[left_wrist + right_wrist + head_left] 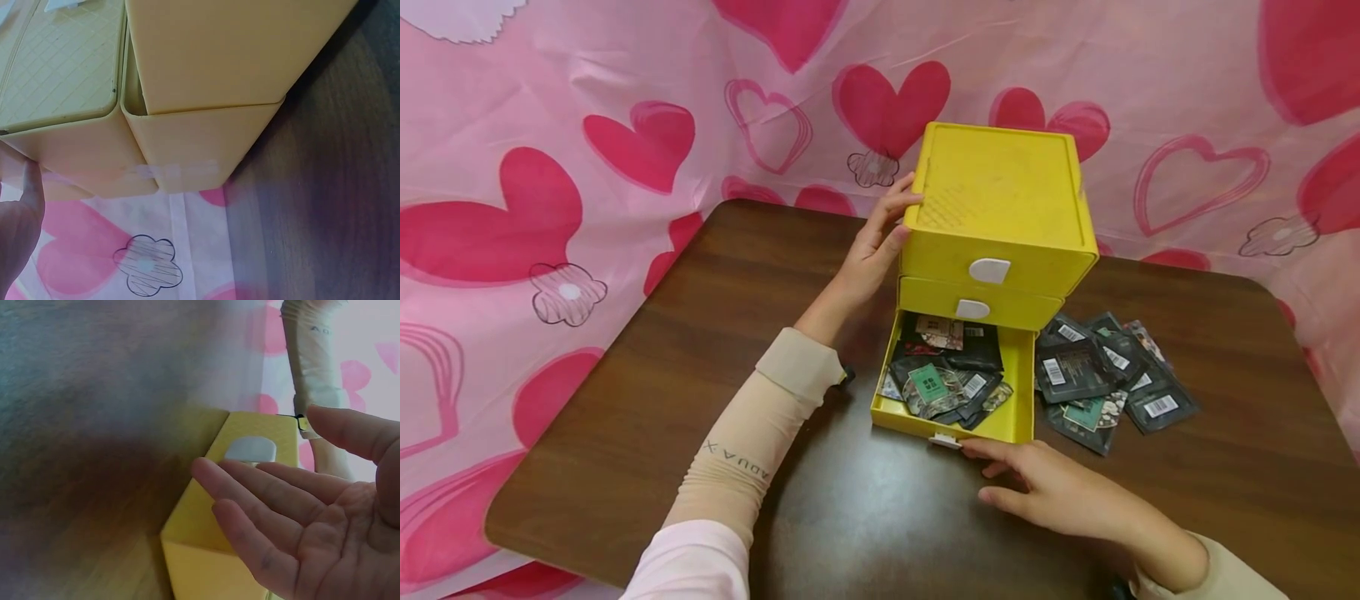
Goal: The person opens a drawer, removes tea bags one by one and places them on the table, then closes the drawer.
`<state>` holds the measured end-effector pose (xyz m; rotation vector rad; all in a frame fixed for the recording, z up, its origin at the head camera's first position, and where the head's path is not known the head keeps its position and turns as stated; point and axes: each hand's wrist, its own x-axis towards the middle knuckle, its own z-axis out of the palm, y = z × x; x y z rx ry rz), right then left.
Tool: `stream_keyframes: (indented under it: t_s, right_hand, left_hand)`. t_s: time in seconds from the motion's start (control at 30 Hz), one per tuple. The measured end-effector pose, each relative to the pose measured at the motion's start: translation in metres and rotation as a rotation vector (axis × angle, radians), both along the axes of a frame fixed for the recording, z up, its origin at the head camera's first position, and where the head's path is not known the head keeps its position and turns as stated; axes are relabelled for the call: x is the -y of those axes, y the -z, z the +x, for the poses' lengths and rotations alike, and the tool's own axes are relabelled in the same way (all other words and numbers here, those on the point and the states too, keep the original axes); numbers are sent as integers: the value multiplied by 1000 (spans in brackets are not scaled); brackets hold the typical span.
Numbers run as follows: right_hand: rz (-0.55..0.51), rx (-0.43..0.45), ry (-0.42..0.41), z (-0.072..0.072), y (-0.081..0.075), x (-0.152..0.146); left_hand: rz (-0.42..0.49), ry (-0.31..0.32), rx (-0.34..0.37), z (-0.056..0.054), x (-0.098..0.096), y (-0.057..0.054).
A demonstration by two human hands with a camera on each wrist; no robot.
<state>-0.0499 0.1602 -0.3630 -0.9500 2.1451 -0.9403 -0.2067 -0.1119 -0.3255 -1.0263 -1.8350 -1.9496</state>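
Note:
A yellow three-drawer box (1000, 183) stands on the table, its bottom drawer (1019, 392) pulled out. Black sachets (928, 387) with labels lie inside that drawer. My left hand (872, 250) rests against the box's left side near the top, fingers extended; the left wrist view catches its thumb (30, 194) against the yellow wall. At the drawer front, my right hand (1052, 487) has its index fingertip at the white handle (945, 441). In the right wrist view the fingers (269, 506) stretch out loosely before the handle (251, 449), holding nothing. Whether they touch it, I cannot tell.
More black sachets (1078, 367) lie in a loose pile on the brown table (775, 275), right of the drawer. The two upper drawers, with white handles (989, 270), are closed. A pink heart-patterned cloth (647, 58) hangs behind and beside the table.

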Motion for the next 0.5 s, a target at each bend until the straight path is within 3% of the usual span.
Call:
stream_keyframes:
  t_s: [0.13, 0.27, 0.5]
  right_hand:
    - [-22, 21, -34, -3, -9, -4]
    - [-81, 43, -30, -12, -28, -7]
    - [-60, -96, 34, -60, -68, 3]
  left_hand:
    - [9, 14, -9, -11, 0, 10]
    - [9, 24, -13, -14, 0, 12]
    - [4, 9, -14, -13, 1, 14]
